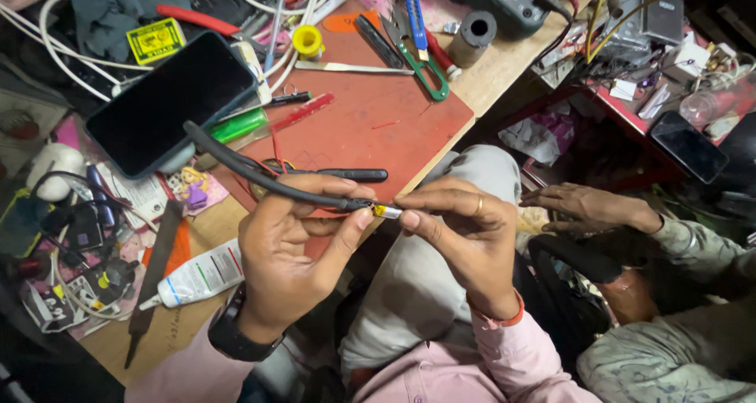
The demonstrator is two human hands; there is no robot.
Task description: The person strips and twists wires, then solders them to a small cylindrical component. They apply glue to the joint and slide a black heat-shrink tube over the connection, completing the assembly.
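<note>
Up over the red mat (378,127) on the counter, the left hand (291,253) clamps its grip round a black cable (260,171), steadying it. The right hand (461,230) pinches the yellow tip (387,211) shut between fingertips, keeping the end close for fine work

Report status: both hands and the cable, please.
Left hand pinching black cable. Right hand pinching its yellow tip. Another person's hand nearby, apart.
</note>
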